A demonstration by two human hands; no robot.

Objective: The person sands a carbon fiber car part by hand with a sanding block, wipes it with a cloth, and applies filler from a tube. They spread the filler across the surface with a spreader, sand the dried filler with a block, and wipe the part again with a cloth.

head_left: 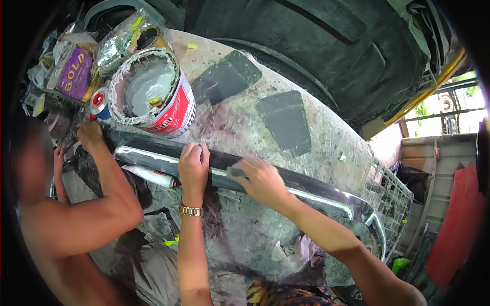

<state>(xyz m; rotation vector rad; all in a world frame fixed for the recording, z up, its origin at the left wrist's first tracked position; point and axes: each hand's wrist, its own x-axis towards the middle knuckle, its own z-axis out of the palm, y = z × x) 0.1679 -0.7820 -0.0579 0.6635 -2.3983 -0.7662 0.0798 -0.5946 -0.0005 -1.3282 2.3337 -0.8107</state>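
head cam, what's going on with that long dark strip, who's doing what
The person wearing the camera presses the left hand on a long dark strip that lies across a stained work surface. Their right hand holds a small grey pad against the strip. A second person on the left steadies the strip's end with one hand. An open can of grey paste stands just behind the strip.

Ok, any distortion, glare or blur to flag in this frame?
Head view: fisheye bows the trim strip, corners vignette black; head view: daylight at right is blown out; head view: right hand holding a grey pad looks slightly motion-smeared, left hand sharp.
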